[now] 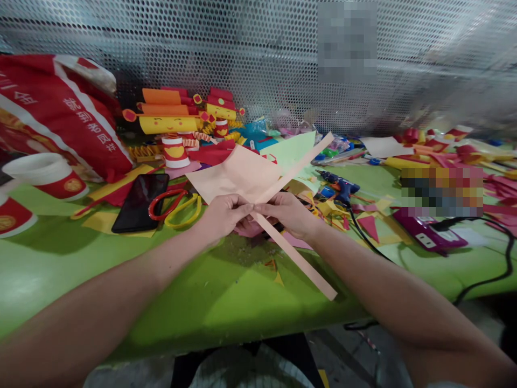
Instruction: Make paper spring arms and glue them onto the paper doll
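Observation:
Two narrow pale peach paper strips meet between my hands. One strip (301,168) slants up to the right, while the other strip (301,260) runs down to the right over the table edge. My left hand (221,218) pinches where they join, its thumb tip close to the other thumb. My right hand (291,216) is closed on the same spot, and the fingers beneath are partly hidden. Just beyond my hands lies a pale peach sheet (238,172), with a light green sheet (297,153) behind it. Red-and-yellow-handled scissors (183,211) rest left of my left hand.
On the green table (194,302) are a black phone (142,200), paper cups (54,175), paper-hatted figures (169,125), a blue glue gun (341,186) and a purple power strip (428,231) with cables. Coloured scraps (369,226) lie right. A red bag (60,113) stands left, before a perforated metal panel (258,59).

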The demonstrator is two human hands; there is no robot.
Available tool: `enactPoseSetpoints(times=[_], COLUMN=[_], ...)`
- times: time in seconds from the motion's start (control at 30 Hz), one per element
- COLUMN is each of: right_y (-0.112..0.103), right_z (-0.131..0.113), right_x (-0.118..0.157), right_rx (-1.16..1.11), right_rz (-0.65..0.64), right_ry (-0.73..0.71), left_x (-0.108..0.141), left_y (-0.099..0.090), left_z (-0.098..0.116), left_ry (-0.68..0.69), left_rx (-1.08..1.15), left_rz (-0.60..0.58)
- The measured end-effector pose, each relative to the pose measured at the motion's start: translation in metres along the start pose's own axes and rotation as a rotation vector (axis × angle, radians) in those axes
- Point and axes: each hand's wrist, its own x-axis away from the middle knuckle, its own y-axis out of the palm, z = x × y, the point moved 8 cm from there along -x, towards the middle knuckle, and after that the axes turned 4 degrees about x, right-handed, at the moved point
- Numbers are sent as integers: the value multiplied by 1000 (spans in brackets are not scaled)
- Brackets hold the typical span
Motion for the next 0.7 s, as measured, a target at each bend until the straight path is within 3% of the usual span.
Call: enactPoseSetpoints(times=[0.3, 0.6, 0.7], right_y=[-4, -9, -6], right_z=[3, -18, -20], right_x=[-3, 3, 5], right_rx=[94, 502, 558], right_rz=[-5, 112, 97], right_ry=[-29, -273, -324], left_x=[2, 1, 0], left_y=[0, -4, -5], left_z=[3, 1, -3], left_ry=[-39, -41, -57], left_rx=[-42, -36, -51], left_rz=[-42, -17, -7])
